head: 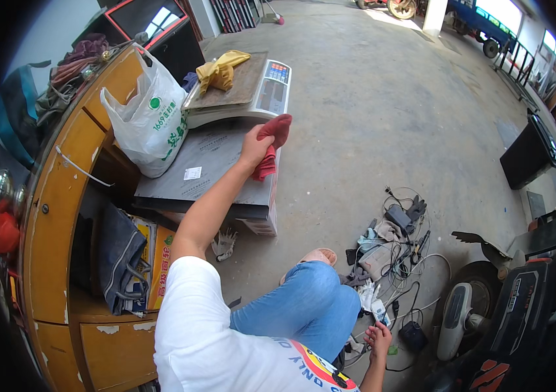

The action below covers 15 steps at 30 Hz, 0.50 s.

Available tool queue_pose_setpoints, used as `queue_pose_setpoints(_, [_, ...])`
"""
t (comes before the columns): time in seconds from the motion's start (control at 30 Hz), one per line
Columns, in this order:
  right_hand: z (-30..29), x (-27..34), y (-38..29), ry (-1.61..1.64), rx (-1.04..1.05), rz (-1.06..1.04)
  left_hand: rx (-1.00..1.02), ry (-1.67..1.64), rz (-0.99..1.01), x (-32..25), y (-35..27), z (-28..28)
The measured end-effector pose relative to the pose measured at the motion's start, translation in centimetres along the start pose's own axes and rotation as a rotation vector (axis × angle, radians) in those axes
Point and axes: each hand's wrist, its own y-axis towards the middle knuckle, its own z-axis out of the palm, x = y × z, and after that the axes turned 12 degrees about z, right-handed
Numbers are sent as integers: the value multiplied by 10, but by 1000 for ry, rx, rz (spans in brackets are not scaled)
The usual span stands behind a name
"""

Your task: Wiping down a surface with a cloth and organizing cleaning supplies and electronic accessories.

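My left hand [256, 145] grips a red sock [277, 130], held up above the right edge of a grey-topped carton [209, 161]. Just beyond the sock stands a digital weighing scale [272, 90] with a flat pan, set on the carton. A crumpled yellow cloth [224, 71] lies on that pan. Down by my right knee, my right hand [380, 338] has its fingers apart and half curled, with nothing seen in it. Close to its fingertips is a white power strip [379, 310] among tangled cables [408, 264].
A white plastic bag [148, 117] stands on the carton's left. Left is a worn wooden cabinet [52, 225] with a blue bag [120, 259] inside. Dark gloves [416, 208], adapters and rags lie in the floor heap. A parked scooter [508, 313] stands right; behind it, a black bin [528, 152].
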Motion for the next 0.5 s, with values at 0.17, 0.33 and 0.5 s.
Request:
queue_pose_setpoints(0.17, [-24, -49, -6, -108, -10, 134, -497, 75, -58, 4, -7, -81])
queue_pose_setpoints(0.33, [-18, -90, -87, -575, 61, 378, -807, 517, -212, 51, 27, -122])
queue_pose_setpoints(0.5, [5, -81, -63, -800, 217, 220, -545, 220, -312, 75, 49, -153])
